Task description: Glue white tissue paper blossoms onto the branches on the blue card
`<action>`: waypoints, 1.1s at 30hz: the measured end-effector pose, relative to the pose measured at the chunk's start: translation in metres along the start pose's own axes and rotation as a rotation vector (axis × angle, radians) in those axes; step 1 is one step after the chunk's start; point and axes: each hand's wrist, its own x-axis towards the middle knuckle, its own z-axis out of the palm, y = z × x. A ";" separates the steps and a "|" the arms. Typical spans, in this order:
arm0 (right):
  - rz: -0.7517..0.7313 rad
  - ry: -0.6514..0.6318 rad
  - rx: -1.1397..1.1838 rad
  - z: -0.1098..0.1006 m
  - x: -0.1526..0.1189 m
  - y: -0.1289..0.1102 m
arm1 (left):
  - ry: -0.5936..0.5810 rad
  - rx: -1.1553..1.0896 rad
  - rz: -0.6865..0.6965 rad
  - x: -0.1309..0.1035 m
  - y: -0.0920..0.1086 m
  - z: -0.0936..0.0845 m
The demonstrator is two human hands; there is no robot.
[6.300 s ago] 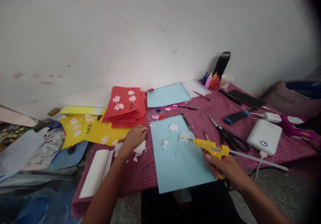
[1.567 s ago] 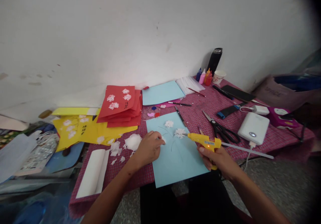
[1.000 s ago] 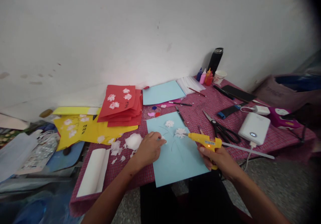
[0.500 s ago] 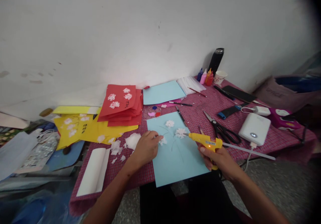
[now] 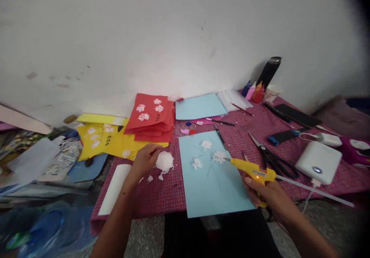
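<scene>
Yellow glue gun (image 5: 254,171) in the right hand (image 5: 264,190), over a light blue paper sheet (image 5: 219,192) at lower centre.
Its small label is unreadable; black characters mark the red paper cards (image 5: 148,121) and yellow paper sheets (image 5: 115,144), left of centre, also too small to read. At upper right, small squeeze bottles in dark blue (image 5: 246,88), pink (image 5: 251,91), orange (image 5: 257,91) and red (image 5: 258,95) show their colours beside a white paper cup (image 5: 272,93) with red print, contents hidden. Three ruffled white paper flowers (image 5: 206,144) lie among thin drawn stems; the gun's nozzle is at the right-hand one. The right hand is closed round the gun's handle; the left hand (image 5: 147,158), fingers bent, is beside torn white paper (image 5: 164,161), its grip perhaps a pinch, though I cannot tell.
</scene>
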 end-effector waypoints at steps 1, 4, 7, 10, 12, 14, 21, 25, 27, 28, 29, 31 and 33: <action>0.002 -0.005 0.001 0.000 0.000 0.000 | -0.029 -0.003 0.002 0.000 -0.001 0.001; 0.008 -0.010 -0.010 -0.001 0.001 0.001 | -0.123 -0.014 0.020 -0.001 -0.003 0.003; 0.007 -0.012 0.012 -0.001 0.002 0.001 | -0.143 -0.003 0.009 -0.006 -0.003 0.001; 0.022 -0.020 0.050 -0.002 0.003 0.003 | -0.138 0.017 -0.020 -0.020 -0.003 -0.005; 0.041 -0.023 0.062 -0.003 0.003 0.006 | -0.134 0.022 -0.040 -0.034 -0.001 -0.009; 0.046 -0.021 0.075 -0.005 0.003 0.010 | -0.124 0.025 -0.058 -0.050 0.003 -0.010; 0.033 -0.013 0.089 -0.005 0.002 0.011 | -0.050 0.088 -0.066 -0.090 0.021 0.003; 0.037 -0.004 0.084 -0.002 0.002 0.008 | -0.054 0.131 -0.076 -0.092 0.026 0.011; 0.026 -0.013 0.074 -0.002 0.002 0.007 | -0.067 0.130 -0.080 -0.092 0.026 0.012; 0.017 -0.020 0.069 -0.002 0.002 0.007 | -0.066 0.126 -0.084 -0.093 0.026 0.012; 0.009 -0.024 0.062 -0.002 0.002 0.007 | -0.064 0.121 -0.086 -0.094 0.025 0.011; 0.006 -0.023 0.054 -0.003 0.003 0.007 | -0.060 0.110 -0.088 -0.096 0.024 0.009; 0.017 -0.019 0.054 -0.004 0.003 0.008 | -0.056 0.091 -0.086 -0.099 0.025 0.006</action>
